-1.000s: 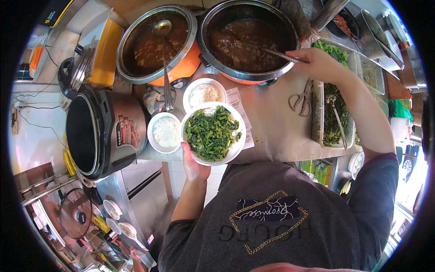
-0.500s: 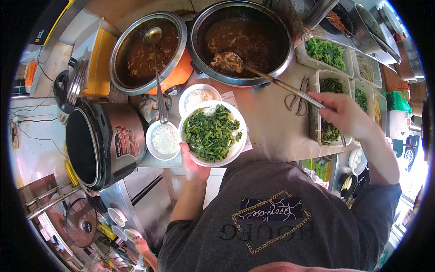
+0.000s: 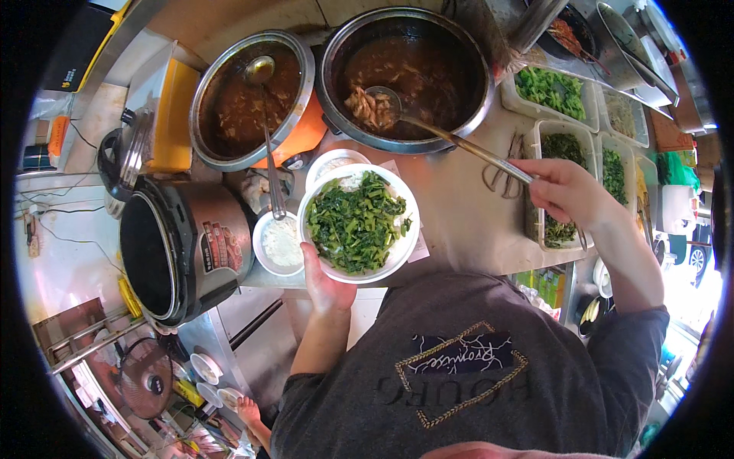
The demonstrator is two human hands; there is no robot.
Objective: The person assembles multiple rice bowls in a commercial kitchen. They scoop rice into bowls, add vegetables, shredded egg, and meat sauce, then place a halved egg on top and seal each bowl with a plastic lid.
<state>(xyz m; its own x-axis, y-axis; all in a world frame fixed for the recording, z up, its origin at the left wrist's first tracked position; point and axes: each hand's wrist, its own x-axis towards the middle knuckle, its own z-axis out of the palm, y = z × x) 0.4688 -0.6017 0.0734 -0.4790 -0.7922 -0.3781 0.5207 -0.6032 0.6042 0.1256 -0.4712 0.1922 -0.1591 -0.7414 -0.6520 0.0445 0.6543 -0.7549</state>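
Countertop (image 3: pixel 459 214); white bowl (image 3: pixel 397 256) heaped with greens (image 3: pixel 355 223)

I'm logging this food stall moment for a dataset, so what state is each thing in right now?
Bowl of greens: full, held up from below by the left hand.
Ladle: loaded with meat, lifted over the stew, handle gripped by the right hand.
Large stew pot: uncovered.
Orange pot: uncovered, spoon resting inside.
Rice cooker: lid open.
Small rice bowl: filled.
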